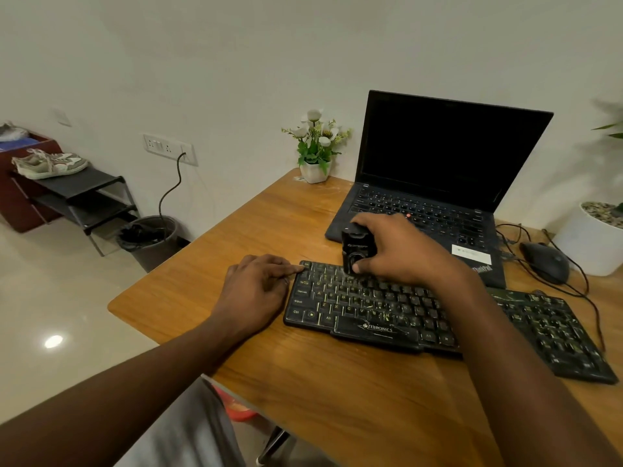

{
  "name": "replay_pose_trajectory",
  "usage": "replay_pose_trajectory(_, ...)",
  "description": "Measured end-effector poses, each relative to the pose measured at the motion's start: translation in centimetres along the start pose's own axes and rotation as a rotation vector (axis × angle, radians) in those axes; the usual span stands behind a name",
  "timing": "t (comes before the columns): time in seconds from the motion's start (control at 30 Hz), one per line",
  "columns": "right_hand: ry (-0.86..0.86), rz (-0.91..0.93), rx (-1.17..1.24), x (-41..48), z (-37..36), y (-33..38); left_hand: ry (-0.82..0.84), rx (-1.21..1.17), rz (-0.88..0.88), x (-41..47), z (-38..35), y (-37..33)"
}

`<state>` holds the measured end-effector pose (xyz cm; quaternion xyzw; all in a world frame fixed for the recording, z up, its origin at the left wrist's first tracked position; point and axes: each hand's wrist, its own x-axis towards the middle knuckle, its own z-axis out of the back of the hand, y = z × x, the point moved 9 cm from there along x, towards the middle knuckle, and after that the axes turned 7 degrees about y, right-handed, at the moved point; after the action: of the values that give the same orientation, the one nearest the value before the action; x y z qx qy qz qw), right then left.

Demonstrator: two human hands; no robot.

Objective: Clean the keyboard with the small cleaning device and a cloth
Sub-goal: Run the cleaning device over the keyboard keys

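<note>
Currently: Zebronics keyboard [371, 308], long axis left to right before me. My right hand [397, 251] grips the small cleaning device [358, 249], nozzle down on its top-left rows. My left hand [259, 288], loosely curled, steadies its left edge. Uncleaned keys run rightward.

Keyboard [371, 308] on the bench [256, 227]; laptop [435, 183] behind it, mouse [546, 261] to its right, flowerpot [315, 171] at the rear.
</note>
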<state>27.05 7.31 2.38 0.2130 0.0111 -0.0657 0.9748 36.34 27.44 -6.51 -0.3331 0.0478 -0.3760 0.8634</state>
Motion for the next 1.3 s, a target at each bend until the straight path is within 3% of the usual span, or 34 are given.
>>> replay_pose_trajectory(0.2, -0.059, -0.036, -0.051, -0.1, 0.8, -0.8, -0.002, 0.016, 0.001, 0.1, 0.0, 0.1)
replay_pose_trajectory(0.37, -0.111, 0.053, 0.211, 0.7, -1.5, 1.7, -0.006, 0.015, 0.000, 0.0, 0.1, -0.3)
replay_pose_trajectory(0.53, -0.135, -0.009, 0.074, 1.2, -1.5, 0.7, -0.001, -0.004, -0.014, -0.1, 0.2, -0.5)
replay_pose_trajectory(0.67, -0.097, -0.096, 0.070, 0.6, -0.2, -1.7, 0.007, -0.032, -0.003, -0.1, 0.2, -0.4)
replay_pose_trajectory(0.87, -0.080, -0.020, 0.161, 0.6, -0.5, -0.3, -0.006, 0.001, -0.001, 0.1, 0.0, 0.2)
replay_pose_trajectory(0.97, 0.019, 0.023, 0.319, 0.6, -1.3, 0.4, -0.008, 0.005, 0.000, 0.1, 0.0, 0.2)
replay_pose_trajectory(1.3, -0.105, -0.049, -0.035, 0.6, 0.0, -0.9, -0.007, -0.001, -0.003, 0.1, -0.1, 0.3)
